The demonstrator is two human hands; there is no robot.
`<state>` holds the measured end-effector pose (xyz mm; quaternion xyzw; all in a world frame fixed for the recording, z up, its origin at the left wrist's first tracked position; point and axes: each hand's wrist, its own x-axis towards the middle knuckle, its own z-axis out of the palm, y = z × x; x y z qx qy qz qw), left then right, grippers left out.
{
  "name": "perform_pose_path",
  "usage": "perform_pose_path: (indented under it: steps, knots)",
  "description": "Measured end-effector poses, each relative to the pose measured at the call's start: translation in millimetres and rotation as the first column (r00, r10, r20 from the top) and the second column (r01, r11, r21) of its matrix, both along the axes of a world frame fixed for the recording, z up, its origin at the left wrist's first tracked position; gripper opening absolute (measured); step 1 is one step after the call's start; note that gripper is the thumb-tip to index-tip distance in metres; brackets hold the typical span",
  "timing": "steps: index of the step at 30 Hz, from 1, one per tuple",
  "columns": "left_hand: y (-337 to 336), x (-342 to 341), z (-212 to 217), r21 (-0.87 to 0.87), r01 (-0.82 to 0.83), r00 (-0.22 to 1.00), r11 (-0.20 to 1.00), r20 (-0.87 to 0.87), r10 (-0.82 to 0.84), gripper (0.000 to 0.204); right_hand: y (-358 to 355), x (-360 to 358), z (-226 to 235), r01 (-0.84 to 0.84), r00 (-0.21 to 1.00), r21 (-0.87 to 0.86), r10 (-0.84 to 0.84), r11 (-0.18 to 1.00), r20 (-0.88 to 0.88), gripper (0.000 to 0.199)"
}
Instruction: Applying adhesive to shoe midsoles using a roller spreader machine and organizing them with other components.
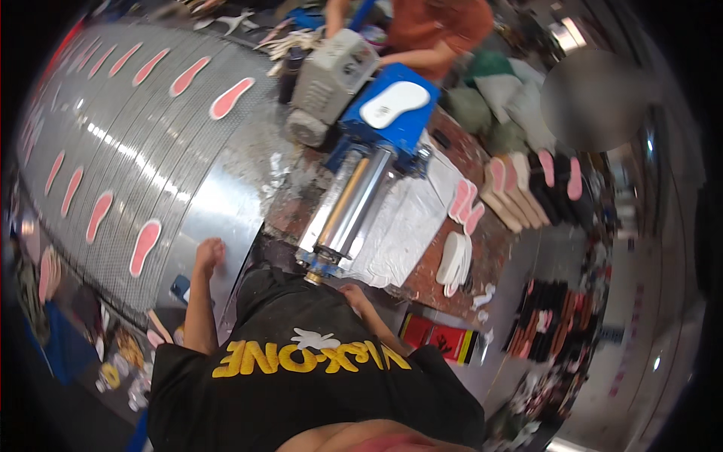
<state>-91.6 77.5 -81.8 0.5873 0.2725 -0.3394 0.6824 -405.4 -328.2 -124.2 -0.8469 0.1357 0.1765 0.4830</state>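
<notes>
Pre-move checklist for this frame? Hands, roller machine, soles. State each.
1. Left hand free of tools: ok, it rests empty on the edge of the metal belt.
2. Right hand clear of the rollers: not ok, it sits right by their near end.
3. Rollers turning or stopped: cannot tell.
4. Pink soles spaced apart on the belt: ok.
5. White sole stack on the bench within reach: ok.
6. Co-worker away from the rollers: ok, at the machine's far end.
</notes>
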Motion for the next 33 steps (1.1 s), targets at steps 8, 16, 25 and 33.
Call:
perform_pose_path:
  steps: [8, 16, 25, 33]
  knots:
    - [-3.6, -6.0, -72.2, 0.462, 0.328, 0.781, 0.824, 0.359, -0.512, 0.012, -58.5, 112.6, 195.1, 0.920, 0.248, 0.001, -0.585, 0.391, 0.772, 0.017]
    - [-21.6, 26.6, -128.0, 0.944, 0.328, -0.240, 0.033, 0.117, -0.964, 0.019, -27.7, 298.6, 408.4, 0.686, 0.596, -0.267, -0.311, 0.677, 0.741, 0.047]
    - [-42.4, -1.5, -62.2, 0.761, 0.485, 0.541, 0.430, 0.125, -0.832, 0.039, -59.8, 419.8, 365.3, 0.394, 0.902, -0.758, -0.375, 0.519, 0.213, 0.097]
    - [-39.6, -9.8, -30.8, 0.749, 0.551, 0.544, 0.368, 0.012, -0.839, 0.044, -106.9, 368.2, 363.9, 0.707, 0.488, -0.400, 0.008, 0.583, 0.873, 0.054]
